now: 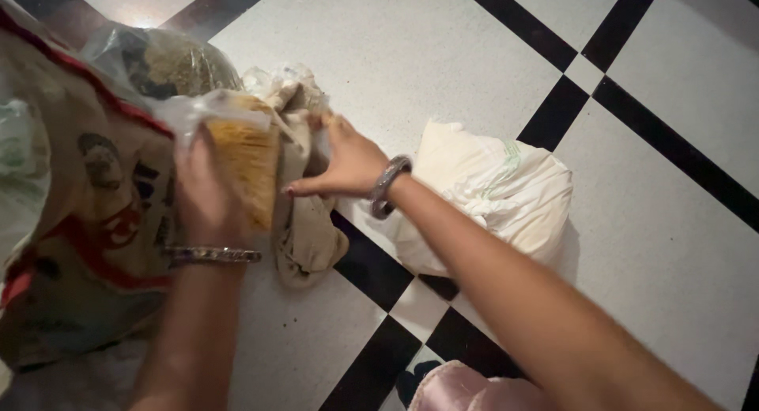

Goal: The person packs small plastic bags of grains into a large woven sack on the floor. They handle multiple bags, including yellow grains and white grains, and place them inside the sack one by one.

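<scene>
Head view: left hand (207, 191) grips a clear bag of yellow strands (245, 162) by a printed sack (87, 221); right hand (344, 164), fingers spread open, touches a beige cloth (304, 229).

Home floor, white tiles (443, 55) with black bands, printed sack (71, 221) and tied bags (494, 194) of dry goods

printed sack (71, 245): cut off left | left hand (207, 191): motion-blurred | pink cloth (466, 389): cut off below

Clear plastic bag of yellow strands (241, 154) centre-left; printed beige-red sack (87, 221) left; white bag (494, 194) right.
</scene>
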